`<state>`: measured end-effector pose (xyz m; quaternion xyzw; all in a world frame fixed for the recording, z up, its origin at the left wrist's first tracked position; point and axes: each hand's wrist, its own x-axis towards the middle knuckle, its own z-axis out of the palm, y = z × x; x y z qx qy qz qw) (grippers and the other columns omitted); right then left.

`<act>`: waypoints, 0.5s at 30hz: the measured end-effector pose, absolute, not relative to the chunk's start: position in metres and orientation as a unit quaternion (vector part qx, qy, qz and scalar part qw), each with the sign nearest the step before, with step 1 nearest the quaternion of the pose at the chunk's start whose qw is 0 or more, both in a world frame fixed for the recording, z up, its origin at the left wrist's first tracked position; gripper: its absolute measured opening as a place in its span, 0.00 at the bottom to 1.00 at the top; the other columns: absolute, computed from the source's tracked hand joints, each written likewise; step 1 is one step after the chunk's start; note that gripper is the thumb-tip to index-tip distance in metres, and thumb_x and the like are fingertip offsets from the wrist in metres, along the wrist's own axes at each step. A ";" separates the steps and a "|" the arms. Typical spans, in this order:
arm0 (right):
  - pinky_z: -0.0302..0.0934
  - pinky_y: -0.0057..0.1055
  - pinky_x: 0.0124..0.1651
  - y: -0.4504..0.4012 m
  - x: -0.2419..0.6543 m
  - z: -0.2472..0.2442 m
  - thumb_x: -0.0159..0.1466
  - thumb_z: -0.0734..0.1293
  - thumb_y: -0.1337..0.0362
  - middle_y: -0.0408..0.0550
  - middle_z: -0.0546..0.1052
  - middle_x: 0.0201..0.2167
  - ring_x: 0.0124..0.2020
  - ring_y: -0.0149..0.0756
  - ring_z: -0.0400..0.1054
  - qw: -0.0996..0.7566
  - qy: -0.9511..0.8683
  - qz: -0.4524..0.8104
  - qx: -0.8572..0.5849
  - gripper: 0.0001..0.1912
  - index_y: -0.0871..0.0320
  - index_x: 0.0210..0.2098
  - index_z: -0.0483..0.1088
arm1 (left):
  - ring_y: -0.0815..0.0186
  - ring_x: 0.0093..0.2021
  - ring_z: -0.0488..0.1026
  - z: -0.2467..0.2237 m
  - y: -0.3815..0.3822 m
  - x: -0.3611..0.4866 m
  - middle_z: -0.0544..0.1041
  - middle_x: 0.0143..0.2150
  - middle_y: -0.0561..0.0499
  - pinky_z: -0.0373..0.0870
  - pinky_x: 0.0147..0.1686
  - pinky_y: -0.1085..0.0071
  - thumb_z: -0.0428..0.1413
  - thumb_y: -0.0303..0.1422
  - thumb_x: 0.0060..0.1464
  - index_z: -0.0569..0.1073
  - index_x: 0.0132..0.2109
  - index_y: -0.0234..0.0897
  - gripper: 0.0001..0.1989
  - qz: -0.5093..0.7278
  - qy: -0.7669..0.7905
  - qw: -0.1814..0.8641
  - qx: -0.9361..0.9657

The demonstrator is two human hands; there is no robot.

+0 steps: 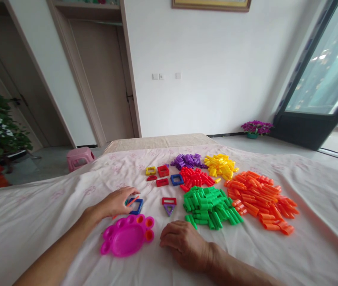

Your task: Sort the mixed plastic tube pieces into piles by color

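My left hand (120,201) is at the blue square frame (137,206), above the magenta palette tray (127,239). Its fingers are curled round a thin orange-red piece (133,200). My right hand (183,244) rests on the cloth with its fingers bent together, right of the tray and below the green pieces (209,204); whether anything lies under those fingers is hidden. Between the hands, farther back, a red rectangular frame (169,201) touches a purple triangle (169,209). Orange shows in several of the tray's small cups.
Piles of purple (188,161), yellow (221,165), red (197,177) and orange pieces (261,194) lie at the right. Behind my left hand are a yellow frame (150,171), red frames (163,171) and another blue frame (176,180). A pink stool (81,158) stands beyond the bed-like surface.
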<state>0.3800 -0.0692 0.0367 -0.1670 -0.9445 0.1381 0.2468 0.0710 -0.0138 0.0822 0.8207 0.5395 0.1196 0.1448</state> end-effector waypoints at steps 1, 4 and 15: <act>0.63 0.30 0.41 -0.069 0.380 0.036 0.58 0.60 0.76 0.49 0.78 0.37 0.37 0.34 0.71 0.246 -0.945 0.135 -0.166 0.15 0.58 0.38 0.74 | 0.56 0.53 0.72 0.083 -0.014 0.076 0.77 0.52 0.46 0.63 0.54 0.67 0.57 0.30 0.44 0.74 0.53 0.40 0.25 0.110 0.533 0.126 0.830; 0.63 0.31 0.41 -0.068 0.380 0.034 0.59 0.60 0.76 0.49 0.78 0.38 0.38 0.34 0.71 0.242 -0.948 0.129 -0.163 0.14 0.58 0.38 0.74 | 0.57 0.50 0.74 0.088 -0.014 0.084 0.77 0.51 0.47 0.65 0.50 0.68 0.55 0.29 0.44 0.73 0.55 0.42 0.27 0.071 0.523 0.126 0.840; 0.63 0.30 0.41 -0.067 0.381 0.029 0.59 0.61 0.74 0.49 0.78 0.38 0.38 0.35 0.72 0.235 -0.951 0.115 -0.167 0.13 0.58 0.39 0.74 | 0.54 0.47 0.73 0.102 -0.014 0.091 0.76 0.47 0.46 0.67 0.48 0.65 0.61 0.36 0.38 0.75 0.49 0.41 0.26 -0.054 0.537 0.068 0.839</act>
